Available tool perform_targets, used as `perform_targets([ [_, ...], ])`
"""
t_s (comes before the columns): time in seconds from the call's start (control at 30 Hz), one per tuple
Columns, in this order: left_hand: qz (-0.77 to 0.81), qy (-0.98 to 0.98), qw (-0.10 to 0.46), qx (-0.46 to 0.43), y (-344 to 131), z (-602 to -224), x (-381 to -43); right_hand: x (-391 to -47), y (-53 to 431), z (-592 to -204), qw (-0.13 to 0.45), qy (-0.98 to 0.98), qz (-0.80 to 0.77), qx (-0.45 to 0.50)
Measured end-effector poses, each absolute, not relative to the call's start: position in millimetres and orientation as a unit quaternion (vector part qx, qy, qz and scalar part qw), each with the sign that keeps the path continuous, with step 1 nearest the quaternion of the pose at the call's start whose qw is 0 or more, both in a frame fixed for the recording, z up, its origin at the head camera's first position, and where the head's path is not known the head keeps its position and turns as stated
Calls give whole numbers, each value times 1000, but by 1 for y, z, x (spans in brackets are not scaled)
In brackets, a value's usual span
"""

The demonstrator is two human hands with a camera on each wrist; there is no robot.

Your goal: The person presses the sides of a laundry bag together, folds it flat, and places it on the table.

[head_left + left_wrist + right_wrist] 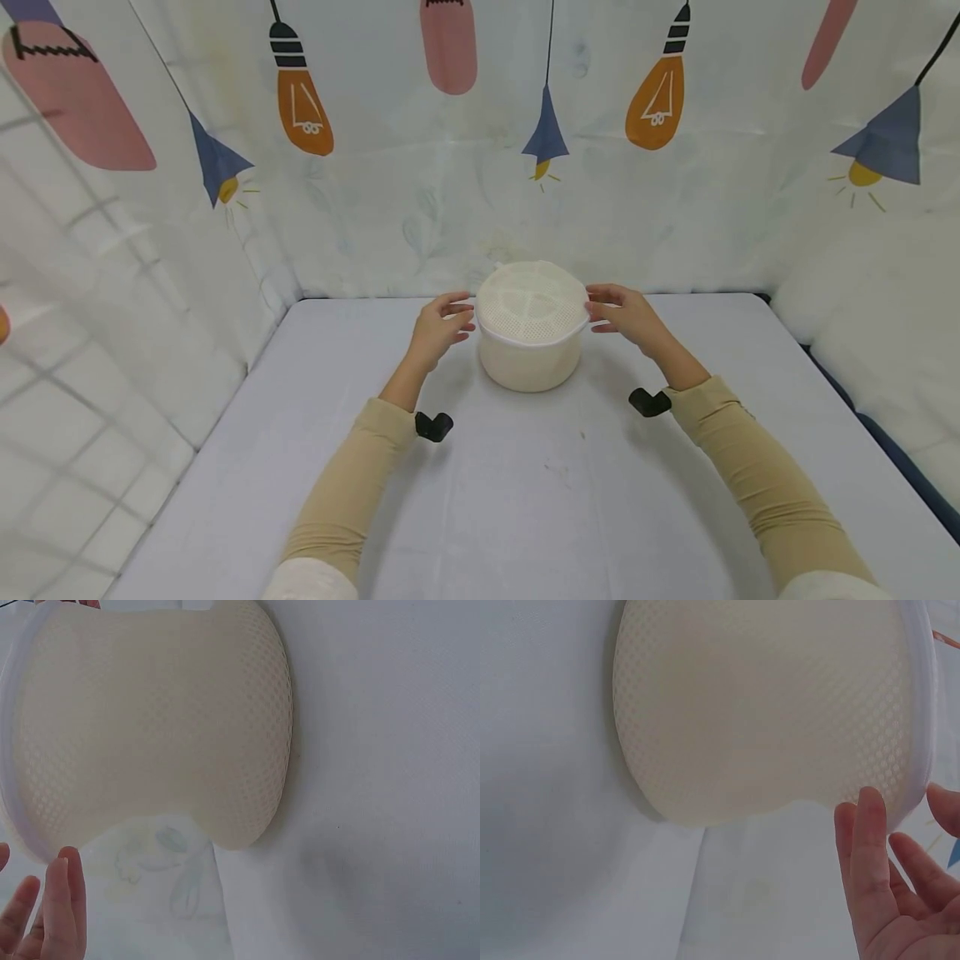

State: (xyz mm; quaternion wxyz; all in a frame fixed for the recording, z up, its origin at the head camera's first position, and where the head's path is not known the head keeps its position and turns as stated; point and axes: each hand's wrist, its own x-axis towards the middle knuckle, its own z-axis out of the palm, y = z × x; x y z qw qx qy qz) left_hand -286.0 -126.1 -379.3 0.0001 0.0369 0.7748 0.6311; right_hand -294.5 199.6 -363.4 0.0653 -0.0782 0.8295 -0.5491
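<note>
A round cream mesh bag (pixel 532 358), shaped like a drum with a perforated top and a white band round its upper edge, stands upright on the table. My left hand (pixel 446 329) is at its left side, with loosely extended fingertips at the band's edge. On the opposite side, my right hand (pixel 626 315) has its fingertips against the band. Up close in the left wrist view, the mesh wall (pixel 142 720) curves inward. In the right wrist view, slightly bent fingers (pixel 871 862) touch the bag, with the thumb near the band. Neither hand is curled round it.
A white cloth covers the table (pixel 517 508). Behind stands a white curtain (pixel 450 208) printed with lamps and bulbs, and more white fabric hangs at both sides. Black wrist mounts (pixel 434 427) stick out from the sleeves.
</note>
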Motion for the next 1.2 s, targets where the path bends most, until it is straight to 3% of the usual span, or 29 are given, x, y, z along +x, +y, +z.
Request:
perform_targets([
  [1.2, 695, 718, 28, -22, -106, -376, -286, -297, 195, -368, 90, 782, -615, -51],
])
